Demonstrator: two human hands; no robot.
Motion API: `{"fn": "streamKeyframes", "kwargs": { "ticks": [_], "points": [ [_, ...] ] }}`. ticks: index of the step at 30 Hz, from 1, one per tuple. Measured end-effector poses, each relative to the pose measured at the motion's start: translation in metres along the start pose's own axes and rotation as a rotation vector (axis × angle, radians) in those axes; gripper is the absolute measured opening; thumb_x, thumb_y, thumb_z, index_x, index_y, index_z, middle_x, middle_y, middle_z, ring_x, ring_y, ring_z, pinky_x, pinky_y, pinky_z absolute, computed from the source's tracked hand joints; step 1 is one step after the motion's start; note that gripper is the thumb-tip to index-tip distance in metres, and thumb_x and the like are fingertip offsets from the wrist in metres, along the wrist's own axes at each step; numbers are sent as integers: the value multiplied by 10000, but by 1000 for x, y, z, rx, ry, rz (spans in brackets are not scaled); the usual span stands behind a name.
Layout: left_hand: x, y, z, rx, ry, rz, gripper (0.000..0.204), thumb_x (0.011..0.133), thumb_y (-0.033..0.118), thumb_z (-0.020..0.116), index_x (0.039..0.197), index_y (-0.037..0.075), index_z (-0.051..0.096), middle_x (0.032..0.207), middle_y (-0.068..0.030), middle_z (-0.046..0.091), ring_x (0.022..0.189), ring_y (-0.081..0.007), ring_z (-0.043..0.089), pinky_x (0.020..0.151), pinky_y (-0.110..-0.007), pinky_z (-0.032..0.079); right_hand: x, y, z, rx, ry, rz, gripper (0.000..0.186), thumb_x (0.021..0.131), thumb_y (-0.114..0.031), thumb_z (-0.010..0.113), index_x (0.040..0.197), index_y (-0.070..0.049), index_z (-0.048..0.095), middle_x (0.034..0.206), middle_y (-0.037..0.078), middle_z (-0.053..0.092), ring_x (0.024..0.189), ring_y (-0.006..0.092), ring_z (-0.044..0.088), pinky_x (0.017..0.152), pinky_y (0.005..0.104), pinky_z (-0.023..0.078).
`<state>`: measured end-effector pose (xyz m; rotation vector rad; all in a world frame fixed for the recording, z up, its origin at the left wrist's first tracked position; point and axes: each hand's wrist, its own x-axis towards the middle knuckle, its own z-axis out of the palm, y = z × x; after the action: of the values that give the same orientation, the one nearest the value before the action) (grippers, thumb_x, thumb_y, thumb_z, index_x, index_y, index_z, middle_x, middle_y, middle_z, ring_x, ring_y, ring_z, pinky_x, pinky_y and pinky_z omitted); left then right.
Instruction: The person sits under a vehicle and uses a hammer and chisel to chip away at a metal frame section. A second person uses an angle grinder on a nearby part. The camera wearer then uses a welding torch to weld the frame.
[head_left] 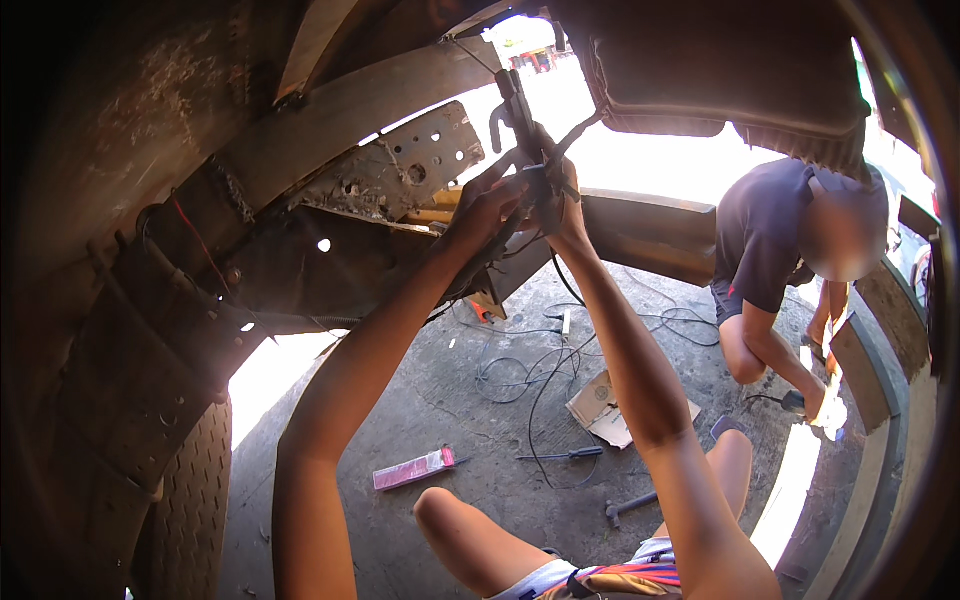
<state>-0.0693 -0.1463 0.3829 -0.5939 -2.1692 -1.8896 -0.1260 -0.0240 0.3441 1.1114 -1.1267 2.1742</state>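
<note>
Both my arms reach up into the dark metal frame overhead. What looks like a welding electrode holder stands upright between my hands, dark against the bright light, with a thin rod slanting up from its top. My left hand is closed about its lower part. My right hand grips it from the other side, its fingers partly lost in shadow. Below them hangs a black cable. Close by on the left is a rusty perforated metal plate.
Underneath, the concrete floor holds tangled cables, torn cardboard, a screwdriver, a hammer and a pink-red packet. At right another person crouches over a long metal piece. Heavy beams surround me.
</note>
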Motion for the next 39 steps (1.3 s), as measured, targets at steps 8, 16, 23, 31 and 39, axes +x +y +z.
{"fn": "streamKeyframes", "kwargs": {
  "ticks": [8,16,23,31,39],
  "points": [
    [3,-1,-4,11,17,0,523,975,210,595,1464,86,459,1222,-97,615,1054,-210,633,798,-349,600,0,11,5,101,91,-22,609,848,-285,743,1332,4,512,1024,66,637,936,148,618,795,329,522],
    [-2,1,6,-28,4,39,587,983,221,591,1516,96,381,1260,-102,601,1065,-206,632,844,-359,585,19,11,-12,116,49,-161,307,939,-185,632,1178,-4,569,918,48,653,705,123,577,593,279,471],
    [-4,3,7,-60,-24,44,660,969,272,612,1541,96,335,1243,-97,597,1046,-177,629,831,-348,565,17,10,-5,-176,-10,-363,288,935,-135,571,1181,16,579,844,65,627,706,143,572,578,284,446],
    [-6,11,11,28,-56,11,714,950,285,633,1562,148,291,1389,-135,519,1171,-232,595,933,-449,550,20,1,-12,515,47,441,263,993,-203,544,1180,-24,592,868,-6,608,625,41,564,517,167,460],
    [-3,5,7,-22,-70,39,649,970,253,611,1537,92,338,1272,-91,578,1074,-182,627,851,-374,595,10,10,3,152,57,64,230,978,-193,573,1147,-38,592,868,-51,547,728,16,506,561,181,368]
  ]
}}
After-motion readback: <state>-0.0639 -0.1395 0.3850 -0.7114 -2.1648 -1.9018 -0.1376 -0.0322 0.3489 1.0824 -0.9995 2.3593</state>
